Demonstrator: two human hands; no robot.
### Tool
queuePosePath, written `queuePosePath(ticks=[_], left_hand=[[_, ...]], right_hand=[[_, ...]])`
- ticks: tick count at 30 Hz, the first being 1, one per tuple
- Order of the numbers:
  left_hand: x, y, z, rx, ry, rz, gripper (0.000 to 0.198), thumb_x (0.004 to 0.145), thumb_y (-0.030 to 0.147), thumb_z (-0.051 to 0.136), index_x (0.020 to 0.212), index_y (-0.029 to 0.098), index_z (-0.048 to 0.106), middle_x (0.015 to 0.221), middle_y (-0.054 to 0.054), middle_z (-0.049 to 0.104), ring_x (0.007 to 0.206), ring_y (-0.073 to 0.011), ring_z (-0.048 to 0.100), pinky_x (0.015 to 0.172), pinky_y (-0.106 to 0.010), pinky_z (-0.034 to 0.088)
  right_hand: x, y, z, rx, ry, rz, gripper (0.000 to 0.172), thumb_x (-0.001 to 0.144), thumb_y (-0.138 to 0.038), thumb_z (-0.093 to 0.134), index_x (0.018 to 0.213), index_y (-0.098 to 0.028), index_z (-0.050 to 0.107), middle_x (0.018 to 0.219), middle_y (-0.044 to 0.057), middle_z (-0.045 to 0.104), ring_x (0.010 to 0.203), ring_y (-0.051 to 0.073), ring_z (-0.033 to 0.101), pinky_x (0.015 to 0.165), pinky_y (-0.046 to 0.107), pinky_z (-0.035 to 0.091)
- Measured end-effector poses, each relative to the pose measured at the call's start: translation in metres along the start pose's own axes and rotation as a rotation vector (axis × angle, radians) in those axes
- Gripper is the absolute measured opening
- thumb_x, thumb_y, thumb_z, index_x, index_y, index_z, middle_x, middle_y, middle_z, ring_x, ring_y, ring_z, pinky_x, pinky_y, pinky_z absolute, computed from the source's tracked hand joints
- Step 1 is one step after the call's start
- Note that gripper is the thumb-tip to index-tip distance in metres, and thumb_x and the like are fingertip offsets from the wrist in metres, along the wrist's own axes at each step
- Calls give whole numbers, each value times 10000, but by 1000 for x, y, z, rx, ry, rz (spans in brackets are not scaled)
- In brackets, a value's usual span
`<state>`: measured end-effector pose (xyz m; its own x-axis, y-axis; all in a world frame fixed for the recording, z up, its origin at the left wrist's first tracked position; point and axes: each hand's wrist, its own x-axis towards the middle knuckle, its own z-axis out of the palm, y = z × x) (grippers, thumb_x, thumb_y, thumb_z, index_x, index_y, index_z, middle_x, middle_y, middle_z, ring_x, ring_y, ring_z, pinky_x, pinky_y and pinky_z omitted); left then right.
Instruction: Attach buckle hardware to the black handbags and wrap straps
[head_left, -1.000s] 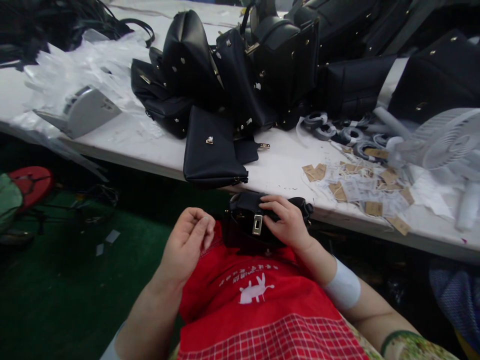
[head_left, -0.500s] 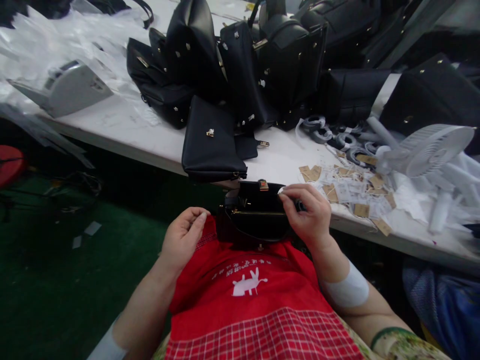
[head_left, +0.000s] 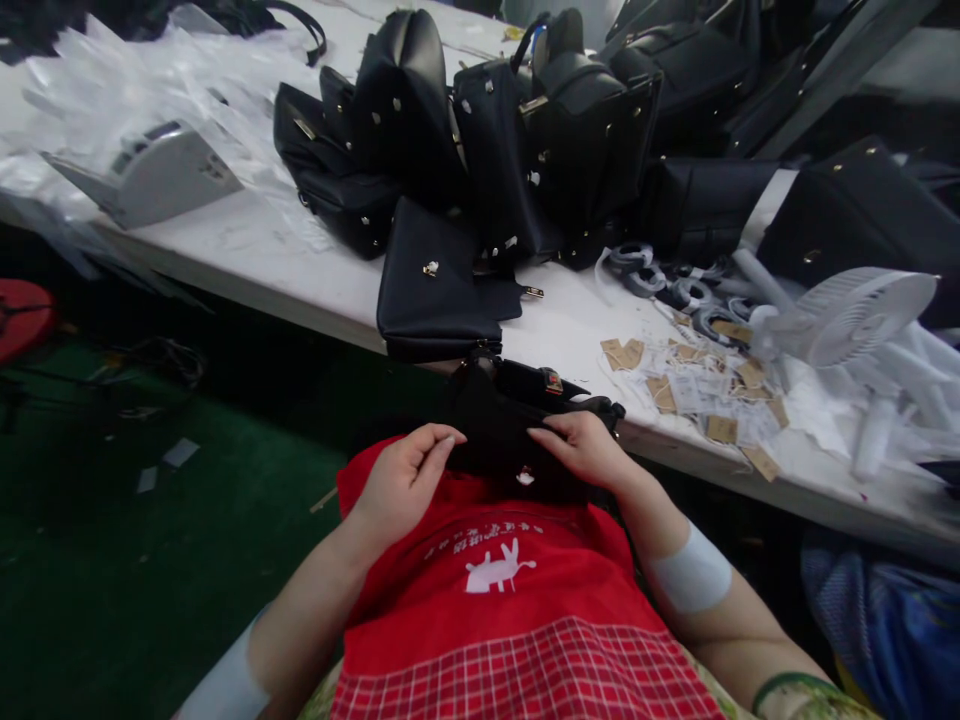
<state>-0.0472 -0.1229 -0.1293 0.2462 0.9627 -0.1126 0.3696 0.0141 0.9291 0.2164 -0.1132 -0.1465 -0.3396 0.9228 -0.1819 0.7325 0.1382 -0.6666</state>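
Observation:
A small black handbag with a gold clasp lies on my lap, against a red apron, just below the table's front edge. My right hand rests on the bag's right side, fingers curled over its front. My left hand touches the bag's left edge, with fingers bent and pressed together at the tips. A metal stud shows on the bag between the two hands.
A white table carries a heap of black handbags, a flat black pouch at its near edge, brown paper tags, grey straps, a white fan, a grey device and clear plastic bags. Green floor lies at left.
The bag was turned over on my lap; its open top with the clasp now points away. My right hand dropped from the bag's upper rim to its front. My left hand moved right onto the bag.

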Motion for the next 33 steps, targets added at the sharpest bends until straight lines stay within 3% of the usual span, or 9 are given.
queuePosePath(ticks=[3,6,9,14,17,24,28,33], left_hand=[[-3,9,11,137,-114,144,199,916,290,527,962,208,702,864,-38,716,756,-173,651,729,-276,493],[-4,15,22,248,-187,176,223,882,320,599,1036,200,706,665,-1,648,571,-145,575,621,-270,465],[-3,16,31,341,-245,198,280,847,353,664,1079,199,701,612,15,615,569,-152,573,620,-274,455],[0,16,40,433,-324,222,257,863,322,661,1083,193,688,873,-41,728,780,-195,663,764,-297,471],[2,17,44,467,-349,183,221,896,352,609,1041,206,689,915,-43,735,813,-205,671,763,-306,459],[5,18,46,539,-322,3,178,864,376,616,849,215,690,695,-14,667,618,-187,591,572,-295,359],[6,16,47,396,-343,-110,217,849,400,613,812,203,695,615,1,628,536,-166,535,532,-282,340],[7,10,49,220,-322,-167,236,839,389,606,746,183,672,663,-16,662,575,-164,554,554,-275,376]], right_hand=[[10,2,-7,411,-18,107,513,872,-598,517,588,-172,490,503,-44,441,467,83,375,452,230,265],[14,1,-3,716,-77,229,521,783,-651,604,616,-166,513,495,-47,468,435,73,367,416,216,260],[16,2,6,860,-87,292,506,740,-635,665,640,-153,547,505,-41,507,429,67,385,417,206,280],[18,3,11,836,-95,269,498,750,-615,665,606,-156,537,486,-54,471,423,57,345,408,205,247],[19,0,12,766,-101,237,486,772,-603,641,611,-152,558,500,-48,464,441,61,336,410,211,236],[18,-6,12,606,-49,138,477,820,-560,581,573,-157,524,534,-38,410,496,74,327,437,222,237],[19,-8,11,549,-24,113,472,825,-544,570,555,-163,504,537,-41,377,511,78,303,447,229,234],[18,-9,11,518,-26,102,465,838,-540,549,566,-165,506,542,-39,385,519,83,318,460,233,246]])
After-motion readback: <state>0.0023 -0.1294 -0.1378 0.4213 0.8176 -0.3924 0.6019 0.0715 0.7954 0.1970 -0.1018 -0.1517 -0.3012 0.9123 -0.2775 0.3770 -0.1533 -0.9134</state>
